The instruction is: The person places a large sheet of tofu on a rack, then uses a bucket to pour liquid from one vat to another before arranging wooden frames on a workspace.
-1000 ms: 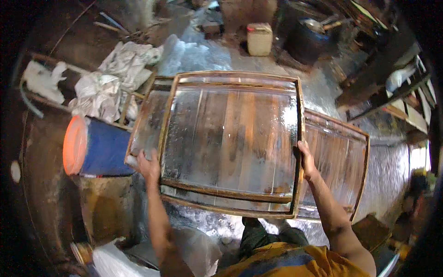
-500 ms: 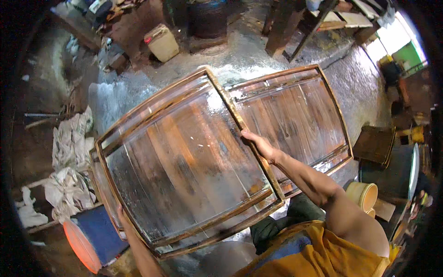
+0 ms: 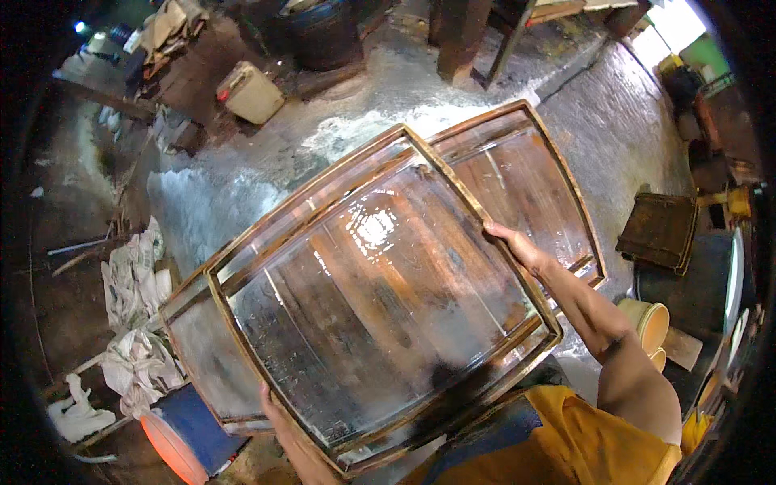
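I hold a rectangular wooden-framed tray [image 3: 380, 299] with a wet, shiny plank bottom. My right hand [image 3: 521, 249] grips its right rim, thumb on top and the other fingers mostly hidden beneath. At the lower left rim my left hand [image 3: 277, 411] grasps the frame, its fingers largely out of sight under the edge. Below the held tray lies a longer wooden-framed piece [image 3: 533, 182], also wet, which shows past it on the far right and along the left. Whether the two touch cannot be told.
A blue drum with an orange end [image 3: 174, 449] and white sacks [image 3: 145, 364] are at left. A pale jerrycan [image 3: 252, 93] and a dark barrel [image 3: 323, 36] stand beyond. At right are cream buckets [image 3: 647, 323] and a brown stack [image 3: 659, 230]. The floor [image 3: 364, 125] looks wet.
The held tray has shifted right over the longer piece, covering more of its right part and baring more of its left. Both hands moved with it, and the view has shifted slightly.
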Motion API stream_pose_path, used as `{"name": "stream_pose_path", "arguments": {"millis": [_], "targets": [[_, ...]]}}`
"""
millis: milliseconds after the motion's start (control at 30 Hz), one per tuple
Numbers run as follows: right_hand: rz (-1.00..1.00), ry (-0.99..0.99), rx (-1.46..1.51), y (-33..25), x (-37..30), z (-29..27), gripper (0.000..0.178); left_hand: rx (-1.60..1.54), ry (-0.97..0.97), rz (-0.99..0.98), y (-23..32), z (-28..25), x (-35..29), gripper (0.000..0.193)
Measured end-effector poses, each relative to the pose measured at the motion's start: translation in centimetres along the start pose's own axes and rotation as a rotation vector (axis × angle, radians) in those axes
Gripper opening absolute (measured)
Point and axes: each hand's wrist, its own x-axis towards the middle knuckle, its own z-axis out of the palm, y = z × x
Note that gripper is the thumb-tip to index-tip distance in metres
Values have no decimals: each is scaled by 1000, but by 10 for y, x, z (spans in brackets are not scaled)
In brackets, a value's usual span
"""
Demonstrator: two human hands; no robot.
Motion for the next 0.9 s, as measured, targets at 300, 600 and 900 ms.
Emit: {"name": "stream_pose_path", "arguments": {"millis": [300, 600, 900], "targets": [[-397, 211, -331, 5, 10, -156, 50, 98, -41, -51, -108, 102, 62, 42], [-511, 325, -348, -27, -5, -217, 48, 110, -113, -171, -115, 213, 38, 28], [-504, 214, -345, -45, 7, -233, 47, 94, -38, -205, -115, 252, 22, 32]]}}
